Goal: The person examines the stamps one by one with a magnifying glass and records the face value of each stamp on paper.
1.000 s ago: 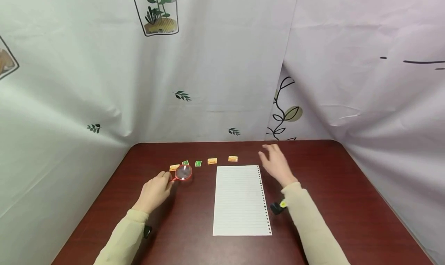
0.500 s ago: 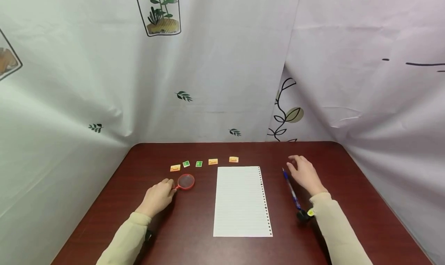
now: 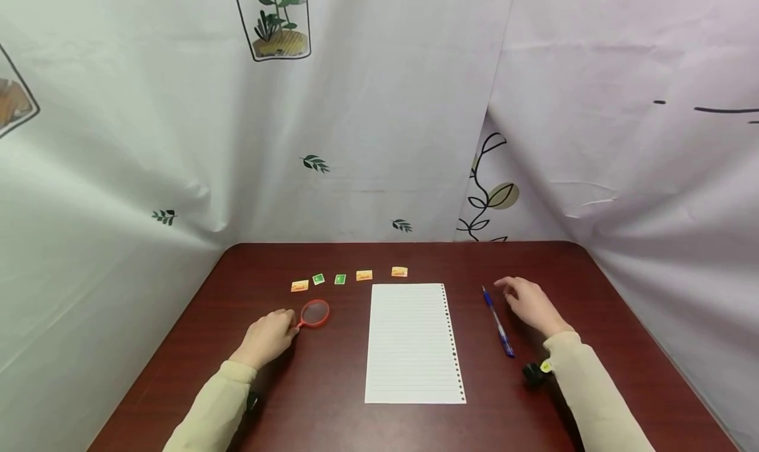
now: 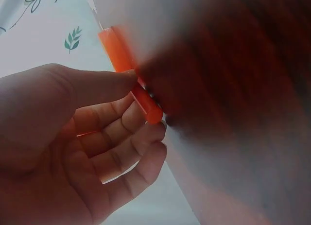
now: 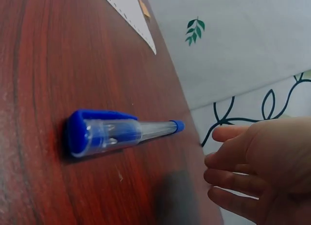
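Note:
My left hand [image 3: 268,337] pinches the handle of a red-rimmed magnifying glass [image 3: 315,313] between thumb and fingers. In the left wrist view the orange-red handle [image 4: 114,47] passes under the thumb, and the lens is not seen there. Beyond the lens lie small orange labels [image 3: 299,285] and small green ones [image 3: 318,279], loosely in a row. On the right side my right hand [image 3: 532,305] holds nothing, its fingers loosely bent. A blue pen with a clear barrel [image 3: 498,323] lies on the table just left of it; its clip end [image 5: 102,132] shows large in the right wrist view.
A lined sheet of paper [image 3: 413,346] with holes along its right edge lies mid-table. The dark red wooden table [image 3: 332,393] backs onto a white curtain [image 3: 379,109] printed with leaves, which also hangs at both sides.
The magnifying glass, held in my left hand, has moved from the labels toward the near side. My right hand has shifted right and slightly nearer, and the pen has come into view beside it.

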`<act>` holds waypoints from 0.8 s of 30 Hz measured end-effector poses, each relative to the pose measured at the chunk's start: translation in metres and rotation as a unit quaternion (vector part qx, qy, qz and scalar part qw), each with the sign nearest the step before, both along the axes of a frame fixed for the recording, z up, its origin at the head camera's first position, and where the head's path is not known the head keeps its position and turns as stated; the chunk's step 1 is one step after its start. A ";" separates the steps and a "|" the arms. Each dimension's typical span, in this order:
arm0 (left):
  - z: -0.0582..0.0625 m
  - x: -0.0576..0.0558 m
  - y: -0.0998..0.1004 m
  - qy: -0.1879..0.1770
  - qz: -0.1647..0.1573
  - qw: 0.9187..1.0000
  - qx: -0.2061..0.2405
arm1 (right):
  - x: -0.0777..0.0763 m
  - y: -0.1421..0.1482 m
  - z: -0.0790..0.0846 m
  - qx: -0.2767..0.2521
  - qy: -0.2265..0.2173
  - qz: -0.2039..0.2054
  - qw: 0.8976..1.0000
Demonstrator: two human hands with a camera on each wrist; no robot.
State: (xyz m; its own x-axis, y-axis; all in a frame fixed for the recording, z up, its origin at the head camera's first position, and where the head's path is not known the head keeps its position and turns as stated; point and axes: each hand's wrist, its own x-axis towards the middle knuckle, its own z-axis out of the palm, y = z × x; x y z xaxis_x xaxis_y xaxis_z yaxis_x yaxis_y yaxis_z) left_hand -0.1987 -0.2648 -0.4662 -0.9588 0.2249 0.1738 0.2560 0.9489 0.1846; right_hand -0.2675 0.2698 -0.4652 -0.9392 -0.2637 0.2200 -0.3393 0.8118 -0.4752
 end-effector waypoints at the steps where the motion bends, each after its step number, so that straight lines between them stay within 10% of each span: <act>1: 0.000 0.000 0.000 -0.002 0.000 1.000 0.002 | 0.000 0.000 -0.001 0.002 0.000 0.005 1.000; 14: 0.012 -0.006 0.001 -0.015 0.004 1.000 0.002 | 0.004 0.000 -0.006 0.014 -0.005 0.045 0.999; 24: 0.013 -0.011 0.044 0.066 -0.086 0.994 -0.003 | 0.003 -0.007 -0.009 0.029 -0.015 0.053 0.998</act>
State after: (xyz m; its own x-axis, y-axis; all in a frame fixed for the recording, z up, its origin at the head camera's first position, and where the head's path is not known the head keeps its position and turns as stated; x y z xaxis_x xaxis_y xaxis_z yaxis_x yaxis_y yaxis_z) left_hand -0.2097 -0.2209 -0.4535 -0.8750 0.3849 0.2937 0.4363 0.8899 0.1335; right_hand -0.2645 0.2632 -0.4739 -0.9110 -0.3738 0.1742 -0.4116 0.7985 -0.4393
